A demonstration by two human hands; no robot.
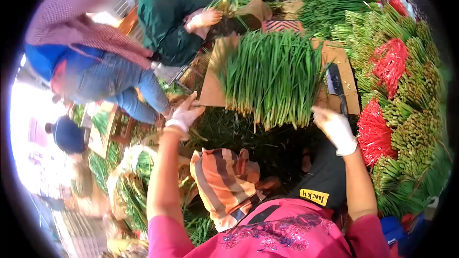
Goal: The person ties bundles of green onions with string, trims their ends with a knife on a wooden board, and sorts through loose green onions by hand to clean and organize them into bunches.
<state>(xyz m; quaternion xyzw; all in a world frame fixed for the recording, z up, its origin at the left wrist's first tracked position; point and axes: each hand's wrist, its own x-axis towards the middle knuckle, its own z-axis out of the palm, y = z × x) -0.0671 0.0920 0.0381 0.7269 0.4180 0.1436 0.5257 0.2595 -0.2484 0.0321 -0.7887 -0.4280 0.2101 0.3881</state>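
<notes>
Long green stalks (275, 76) lie side by side across a brown board (213, 86), their pale cut ends toward me. My left hand (185, 114), in a whitish glove with bare fingertips, is at the board's near left corner, fingers apart and holding nothing. At the near right, my gloved right hand (335, 128) is beside the stalk ends; its fingers are bent together, and whether they pinch anything is too small to tell. A knife (334, 80) with a dark handle rests on the board's right side.
Bundled green stems (416, 114) with red ties (377, 134) are piled at the right. More green stalks (330, 0) lie behind the board. A striped cloth (224, 181) covers my lap area. Two people (167, 28) are at the upper left, near a sack (253, 7).
</notes>
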